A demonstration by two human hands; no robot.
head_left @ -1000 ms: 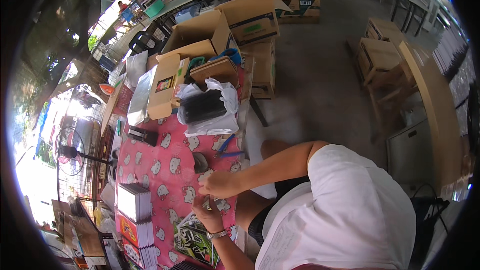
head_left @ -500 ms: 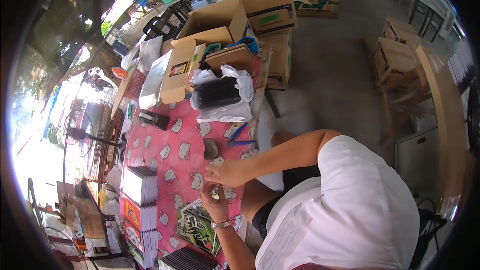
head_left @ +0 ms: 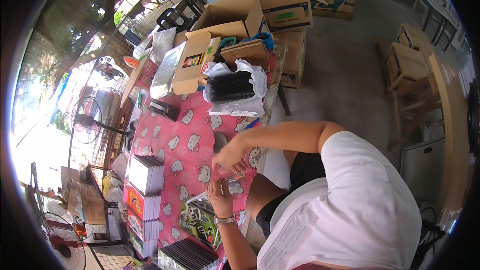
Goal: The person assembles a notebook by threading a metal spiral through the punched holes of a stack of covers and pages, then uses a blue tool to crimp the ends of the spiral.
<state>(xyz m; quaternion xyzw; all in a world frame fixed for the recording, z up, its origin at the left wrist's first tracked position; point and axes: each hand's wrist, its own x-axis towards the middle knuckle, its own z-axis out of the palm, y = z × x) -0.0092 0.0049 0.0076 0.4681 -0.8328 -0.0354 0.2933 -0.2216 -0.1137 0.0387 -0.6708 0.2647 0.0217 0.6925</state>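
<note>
Over the pink patterned tablecloth (head_left: pixel 172 167) my two hands work close together. My right hand (head_left: pixel 231 157) is blurred, its fingers curled down; a thin coil-like strand (head_left: pixel 265 153) shows beside its wrist. Just below it my left hand (head_left: pixel 220 192), with a watch at the wrist, is closed with bent fingers. What either hand holds is too small and smeared to make out. Beneath my left hand lies a green, black and white booklet (head_left: pixel 200 220). A grey round object (head_left: pixel 219 140) is partly hidden behind my right hand, and a blue tool (head_left: pixel 252 123) lies beyond.
Stacked notebooks (head_left: pixel 145 205) line the table's left side, with black-spined ones (head_left: pixel 185 257) at the near edge. A dark tape dispenser (head_left: pixel 165 110), a white bag of black coils (head_left: pixel 232 90) and open cardboard boxes (head_left: pixel 227 15) stand farther off. A fan (head_left: pixel 86 121) is at left.
The view has shifted, so the table appears farther right. My right hand has moved up a little from my left, covering part of the grey round object and the blue tools.
</note>
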